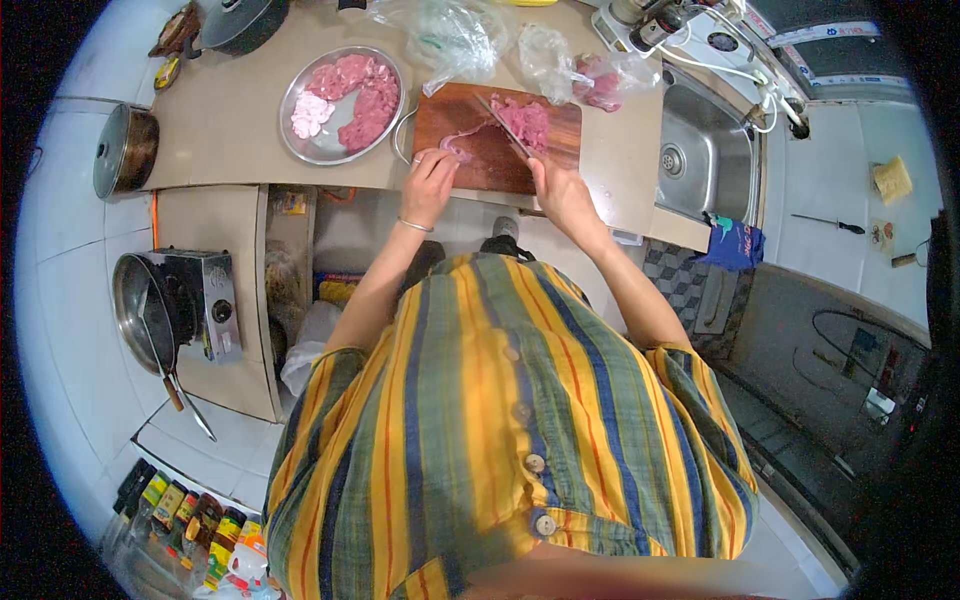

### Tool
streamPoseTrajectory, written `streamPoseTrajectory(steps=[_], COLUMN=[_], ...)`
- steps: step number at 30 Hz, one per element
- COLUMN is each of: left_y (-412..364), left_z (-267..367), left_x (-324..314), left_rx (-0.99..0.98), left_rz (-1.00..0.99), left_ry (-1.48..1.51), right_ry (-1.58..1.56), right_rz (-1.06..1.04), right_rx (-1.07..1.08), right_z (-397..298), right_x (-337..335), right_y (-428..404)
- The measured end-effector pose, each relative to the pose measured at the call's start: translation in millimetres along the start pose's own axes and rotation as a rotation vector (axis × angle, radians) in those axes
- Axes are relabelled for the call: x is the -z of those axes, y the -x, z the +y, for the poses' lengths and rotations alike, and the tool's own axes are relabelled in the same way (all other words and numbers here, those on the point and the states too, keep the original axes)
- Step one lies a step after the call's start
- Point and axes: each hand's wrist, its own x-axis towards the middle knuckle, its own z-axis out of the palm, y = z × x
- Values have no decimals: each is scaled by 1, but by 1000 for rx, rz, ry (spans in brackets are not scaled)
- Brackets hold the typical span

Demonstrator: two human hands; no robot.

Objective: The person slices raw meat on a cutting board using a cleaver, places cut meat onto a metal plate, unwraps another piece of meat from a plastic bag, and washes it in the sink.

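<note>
My right hand (pixel 564 193) grips a kitchen knife (pixel 504 126), its blade slanting up and to the left across a wooden cutting board (pixel 499 169). Against the blade's right side lies a heap of cut raw meat (pixel 525 120). The fingertips of my left hand (pixel 429 184) are pinched at a thin pale strip of meat trimming (pixel 459 144) on the board's left part. That strip trails towards the blade. A ring and a bracelet are on my left hand and wrist. The knife's handle is mostly hidden in my right hand.
Left of the board, a round metal tray (pixel 330 154) holds raw meat and pale fat. Plastic bags (pixel 461 45) lie behind the board, one with meat (pixel 600 81). A steel sink (pixel 697 157) is at the right. A wok (pixel 139 315) rests by a portable stove (pixel 214 300) lower left.
</note>
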Motion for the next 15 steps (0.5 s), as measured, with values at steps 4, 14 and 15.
streamPoseTrajectory(steps=[4,14,15], left_y=[3,1,-1], left_z=[1,-3,-2], left_x=[-2,2,3], left_rx=[8,26,29], left_rz=[26,-101,-93], left_ry=[-30,-73,-69], right_ry=[22,147,165], right_rz=[-95,-164,-178], right_rx=[100,165,162], right_z=[-11,-29,-32], right_x=[9,3,4], right_y=[16,25,23])
